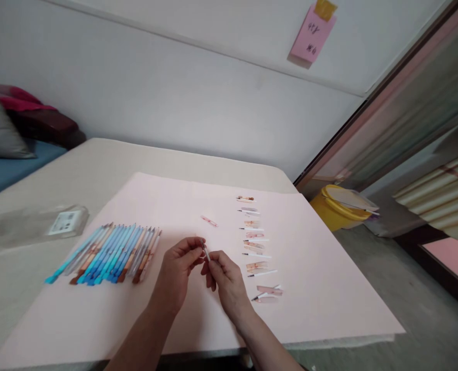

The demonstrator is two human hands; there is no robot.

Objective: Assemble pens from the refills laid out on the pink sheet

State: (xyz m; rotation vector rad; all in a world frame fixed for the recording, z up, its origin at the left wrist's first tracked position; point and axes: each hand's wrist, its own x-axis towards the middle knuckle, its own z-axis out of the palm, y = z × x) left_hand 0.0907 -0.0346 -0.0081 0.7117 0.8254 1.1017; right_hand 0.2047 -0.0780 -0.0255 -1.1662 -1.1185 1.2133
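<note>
Above the middle of the pink sheet, my left hand (183, 257) and my right hand (224, 275) meet with fingers pinched around one thin pen refill (206, 253). It is whitish with a darker upper end, and my fingertips hide part of it. Just beyond my hands lies a short clear pinkish pen barrel (209, 221). To the right runs a column of pen parts, with white refills (256, 255) beside short translucent barrels (256, 266). Left of my hands, several pens (122, 252) in blue, brown, grey and pink lie side by side.
A pink sheet (321, 299) covers much of the pale table (108, 159). A clear plastic bag with a label (64, 222) lies at the left. Past the table's right side stands a yellow bucket (329, 214). A pink note (312, 35) is taped to the wall.
</note>
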